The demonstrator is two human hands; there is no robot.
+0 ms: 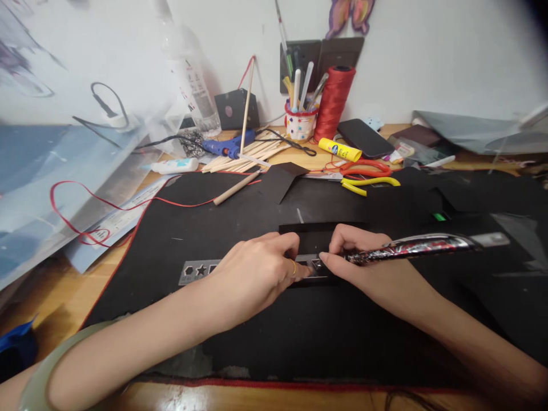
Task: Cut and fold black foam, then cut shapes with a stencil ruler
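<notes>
My left hand (261, 262) presses a grey stencil ruler (188, 274) flat, fingers curled and the index fingertip on it; a ring and a bangle are on this hand and arm. Star and hexagon cut-outs show at the ruler's left end. Beneath lies a strip of black paper (314, 234), hard to tell from the black mat (240, 337). My right hand (372, 262) is closed on a slim utility knife (411, 248) with a black, red and silver patterned body. Its grey tail points right; its working tip is hidden near the thumb, close to the ruler.
Behind the mat are a folded black paper piece (282, 180), a wooden stick (237, 188), scissors (366, 168), yellow-handled pliers (372, 182), a glue stick (340, 150), a blue glue gun (225, 146), wooden sticks (244, 160), a pen cup (301, 123), red thread spool (335, 103) and phone (363, 137).
</notes>
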